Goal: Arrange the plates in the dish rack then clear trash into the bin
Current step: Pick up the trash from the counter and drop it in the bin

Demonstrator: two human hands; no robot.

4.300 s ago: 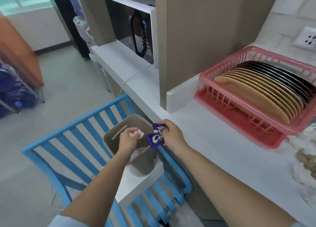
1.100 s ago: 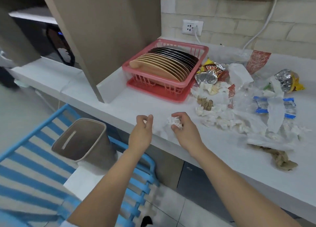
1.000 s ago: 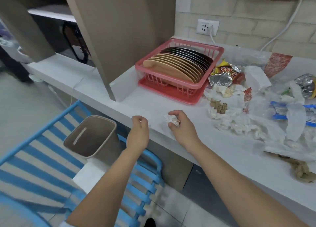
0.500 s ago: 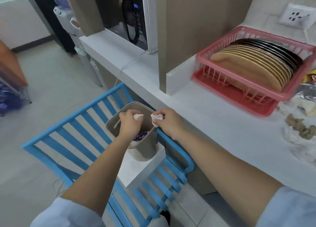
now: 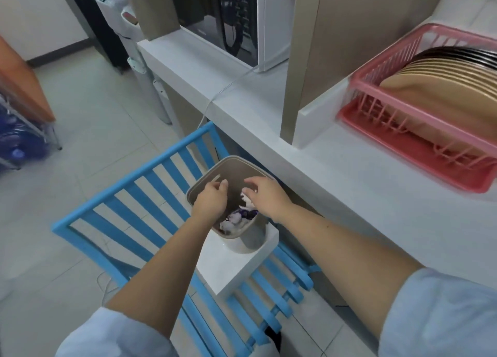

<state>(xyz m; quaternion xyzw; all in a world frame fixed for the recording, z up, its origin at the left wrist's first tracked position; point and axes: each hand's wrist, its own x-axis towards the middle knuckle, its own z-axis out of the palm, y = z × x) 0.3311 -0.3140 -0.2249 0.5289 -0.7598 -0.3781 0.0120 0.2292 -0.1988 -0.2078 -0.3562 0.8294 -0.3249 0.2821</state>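
Nearest, both hands over beige bin (image 5: 248, 242) on white block amid blue chair (image 5: 139, 195) slats. Left hand (image 5: 211, 202) fingers loosely spread, holding nothing. Right hand (image 5: 266, 196) fingers apart, white tissue (image 5: 246, 198) just beneath them above bin's wrappers. Beyond, worktop (image 5: 376, 208); pink dish rack (image 5: 419, 130) holds upright tan and dark plates (image 5: 441, 90); microwave (image 5: 242, 20) further back.

Pale blue sleeves (image 5: 441, 313) pushed up, forearms & hands bare.
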